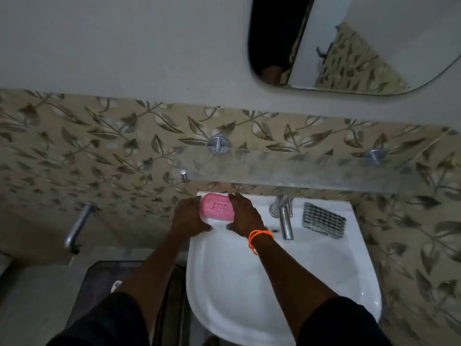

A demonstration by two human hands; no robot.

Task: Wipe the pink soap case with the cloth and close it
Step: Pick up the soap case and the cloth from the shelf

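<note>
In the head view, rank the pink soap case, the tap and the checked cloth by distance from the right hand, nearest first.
1. Pink soap case: touching the right hand, on its left side.
2. Tap: to the hand's right, mid-sink rim.
3. Checked cloth: farthest, on the sink's right corner.
</note>
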